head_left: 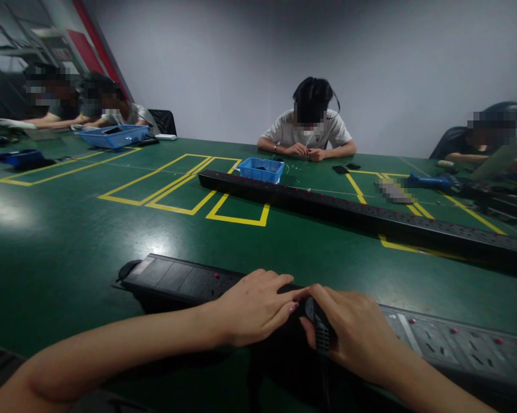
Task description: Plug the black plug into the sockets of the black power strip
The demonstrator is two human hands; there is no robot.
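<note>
Green tabletop (90,241) spreads before a pale wall (198,74), with a black power strip (172,278) lying along its near side, beneath both hands. Over the strip's middle, the left hand (262,304) rests with fingers extended; whether it grips anything, I cannot tell. Just beside it above the strip, the right hand (355,327) holds a black cord plug (322,337) between thumb and fingers. Beyond the strip are yellow tape outlines (236,220), a longer black power strip (318,205), a blue bin (261,170) and a seated co-worker (335,129).
</note>
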